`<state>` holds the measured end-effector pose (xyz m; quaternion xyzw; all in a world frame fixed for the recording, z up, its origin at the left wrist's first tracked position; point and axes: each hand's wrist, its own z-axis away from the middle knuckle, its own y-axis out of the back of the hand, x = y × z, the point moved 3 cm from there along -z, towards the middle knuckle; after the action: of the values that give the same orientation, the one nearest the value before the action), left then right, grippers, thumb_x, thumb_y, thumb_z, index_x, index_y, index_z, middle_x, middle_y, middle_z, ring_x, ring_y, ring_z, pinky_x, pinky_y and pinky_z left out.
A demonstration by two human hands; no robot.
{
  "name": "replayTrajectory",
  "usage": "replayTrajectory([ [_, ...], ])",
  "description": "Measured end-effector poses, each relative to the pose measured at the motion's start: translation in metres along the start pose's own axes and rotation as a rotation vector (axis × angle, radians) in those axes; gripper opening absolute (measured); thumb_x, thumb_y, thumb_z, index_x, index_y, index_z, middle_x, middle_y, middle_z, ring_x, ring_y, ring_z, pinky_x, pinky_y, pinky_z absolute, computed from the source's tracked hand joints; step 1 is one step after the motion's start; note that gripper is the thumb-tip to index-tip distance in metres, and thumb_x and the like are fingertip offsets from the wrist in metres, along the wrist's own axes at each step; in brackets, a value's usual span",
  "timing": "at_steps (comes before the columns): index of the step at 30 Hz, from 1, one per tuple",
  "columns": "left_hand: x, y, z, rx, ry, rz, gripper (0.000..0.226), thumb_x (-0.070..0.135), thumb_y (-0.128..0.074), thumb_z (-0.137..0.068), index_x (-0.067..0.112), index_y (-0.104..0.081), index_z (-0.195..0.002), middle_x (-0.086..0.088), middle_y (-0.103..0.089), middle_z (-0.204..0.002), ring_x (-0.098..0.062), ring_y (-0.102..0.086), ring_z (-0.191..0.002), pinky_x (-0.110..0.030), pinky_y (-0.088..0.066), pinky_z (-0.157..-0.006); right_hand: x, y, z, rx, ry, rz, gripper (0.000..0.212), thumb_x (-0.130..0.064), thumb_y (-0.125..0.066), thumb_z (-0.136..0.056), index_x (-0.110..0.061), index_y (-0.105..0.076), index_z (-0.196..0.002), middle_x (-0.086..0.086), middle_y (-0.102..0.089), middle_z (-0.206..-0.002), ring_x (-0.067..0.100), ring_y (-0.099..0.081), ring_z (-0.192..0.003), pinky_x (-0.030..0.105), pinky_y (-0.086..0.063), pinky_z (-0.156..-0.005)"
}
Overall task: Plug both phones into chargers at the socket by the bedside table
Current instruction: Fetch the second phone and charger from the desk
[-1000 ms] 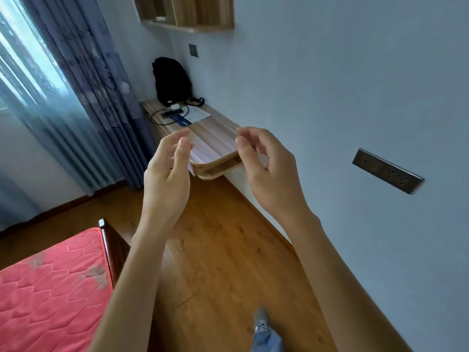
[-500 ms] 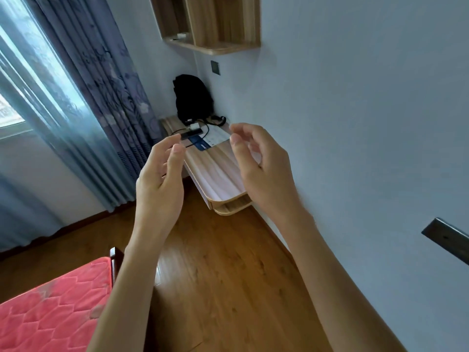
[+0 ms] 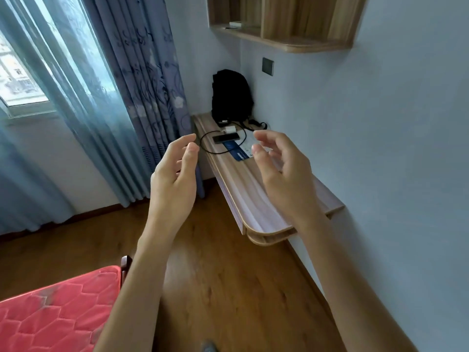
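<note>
Hands: my left hand [image 3: 175,174] and right hand [image 3: 281,174] are both raised, palms facing each other, fingers loosely curled, holding nothing. They hang above the near half of the desk [image 3: 243,191], well short of the phone.

Phone [image 3: 225,137]: one dark slab, lying flat at the far end of the desk, just in front of the backpack [image 3: 232,96]. Its long axis runs across the desk, from the open edge toward the wall. I cannot tell which end carries the port. I judge it light, rigid, smooth-sided and breakable if dropped, so best taken by the two long edges, thumb on one and fingers on the other, leaving the short ends free for the plug.

Second phone: not made out. A blue flat item [image 3: 237,151] lies just beside the first, angled toward me, and could be a card or a phone.

Charger [image 3: 229,129]: a small white block just behind the phone. It looks light and hard — one to grip by its body.

Cable [image 3: 201,143]: thin, black and limp, looped around the phone's left side. It will likely drag and snag, so I would take hold close to the connector.

Socket [image 3: 267,66]: a dark plate on the wall above the backpack, below the shelf [image 3: 291,45].

Stage: nothing is plugged in yet, as far as I can see — the reach comes first.
</note>
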<state>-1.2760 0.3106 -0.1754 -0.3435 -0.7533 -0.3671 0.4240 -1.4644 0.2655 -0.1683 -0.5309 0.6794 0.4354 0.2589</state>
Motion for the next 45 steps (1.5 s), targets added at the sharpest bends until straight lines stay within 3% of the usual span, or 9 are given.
replayTrajectory([
  [6, -0.047, 0.038, -0.105, -0.082, 0.004, -0.015, 0.037, 0.042, -0.042, -0.106, 0.031, -0.056, -0.139, 0.003, -0.066, -0.132, -0.010, -0.061, -0.120, -0.012, -0.043, -0.085, 0.009, -0.079, -0.076, 0.054, -0.020, 0.011, 0.027, -0.027, -0.055, -0.101, -0.021, -0.061, -0.128, -0.013, -0.064, -0.124, -0.003, -0.058, -0.115, -0.001, -0.040, -0.089],
  [13, -0.101, 0.056, -0.189, -0.166, 0.049, -0.012, 0.037, 0.040, -0.044, -0.105, 0.031, -0.054, -0.140, 0.003, -0.065, -0.132, -0.014, -0.060, -0.122, -0.018, -0.043, -0.092, 0.033, -0.141, -0.139, 0.084, -0.070, 0.051, 0.024, -0.022, -0.056, -0.102, -0.018, -0.063, -0.124, -0.013, -0.065, -0.118, -0.010, -0.057, -0.110, -0.002, -0.038, -0.090],
  [21, -0.164, 0.050, -0.276, -0.185, 0.074, -0.053, 0.035, 0.040, -0.047, -0.104, 0.037, -0.053, -0.139, 0.005, -0.066, -0.128, -0.011, -0.062, -0.117, -0.019, -0.045, -0.088, 0.092, -0.188, -0.205, 0.108, -0.136, 0.064, 0.025, -0.018, -0.056, -0.101, -0.013, -0.063, -0.125, -0.005, -0.067, -0.121, 0.002, -0.060, -0.113, -0.001, -0.039, -0.092],
  [29, -0.211, 0.001, -0.398, -0.273, 0.049, -0.078, 0.039, 0.043, -0.049, -0.103, 0.037, -0.050, -0.142, 0.011, -0.067, -0.126, -0.008, -0.064, -0.114, -0.031, -0.051, -0.095, 0.171, -0.228, -0.297, 0.179, -0.219, 0.019, 0.027, -0.025, -0.052, -0.103, -0.017, -0.063, -0.126, -0.007, -0.067, -0.123, 0.003, -0.060, -0.117, 0.020, -0.047, -0.102],
  [34, -0.239, -0.045, -0.482, -0.351, 0.026, -0.090, 0.038, 0.042, -0.049, -0.103, 0.036, -0.049, -0.141, 0.018, -0.065, -0.122, -0.001, -0.063, -0.115, -0.018, -0.047, -0.093, 0.221, -0.247, -0.354, 0.191, -0.269, 0.039, 0.029, -0.022, -0.053, -0.103, -0.012, -0.062, -0.129, -0.004, -0.067, -0.123, 0.002, -0.060, -0.115, 0.010, -0.045, -0.096],
  [36, -0.254, -0.065, -0.501, -0.392, 0.032, -0.111, 0.039, 0.041, -0.049, -0.103, 0.033, -0.049, -0.142, 0.023, -0.062, -0.119, 0.008, -0.060, -0.113, -0.003, -0.043, -0.084, 0.240, -0.254, -0.370, 0.172, -0.306, 0.055, 0.029, -0.022, -0.053, -0.103, -0.012, -0.062, -0.129, -0.004, -0.067, -0.123, 0.004, -0.060, -0.114, 0.013, -0.045, -0.097],
  [40, -0.288, -0.103, -0.533, -0.469, 0.030, -0.116, 0.032, 0.032, -0.052, -0.104, 0.032, -0.052, -0.136, 0.029, -0.061, -0.108, 0.028, -0.055, -0.096, 0.005, -0.038, -0.077, 0.281, -0.265, -0.399, 0.158, -0.384, 0.062, 0.030, -0.025, -0.053, -0.103, -0.014, -0.061, -0.130, -0.006, -0.067, -0.123, 0.003, -0.060, -0.115, 0.017, -0.047, -0.098],
  [43, -0.320, -0.131, -0.562, -0.542, 0.078, -0.133, 0.034, 0.028, -0.054, -0.103, 0.029, -0.052, -0.137, 0.028, -0.062, -0.106, 0.024, -0.057, -0.093, 0.003, -0.040, -0.075, 0.316, -0.273, -0.418, 0.179, -0.457, 0.093, 0.030, -0.026, -0.054, -0.102, -0.015, -0.062, -0.128, -0.008, -0.067, -0.121, 0.000, -0.060, -0.111, 0.003, -0.043, -0.089],
  [45, -0.343, -0.150, -0.579, -0.602, 0.096, -0.157, 0.035, 0.027, -0.055, -0.103, 0.028, -0.052, -0.138, 0.021, -0.063, -0.105, 0.013, -0.060, -0.091, 0.002, -0.041, -0.072, 0.339, -0.280, -0.426, 0.179, -0.513, 0.114, 0.030, -0.027, -0.053, -0.102, -0.015, -0.062, -0.128, -0.008, -0.068, -0.121, 0.001, -0.060, -0.111, 0.003, -0.043, -0.087],
])
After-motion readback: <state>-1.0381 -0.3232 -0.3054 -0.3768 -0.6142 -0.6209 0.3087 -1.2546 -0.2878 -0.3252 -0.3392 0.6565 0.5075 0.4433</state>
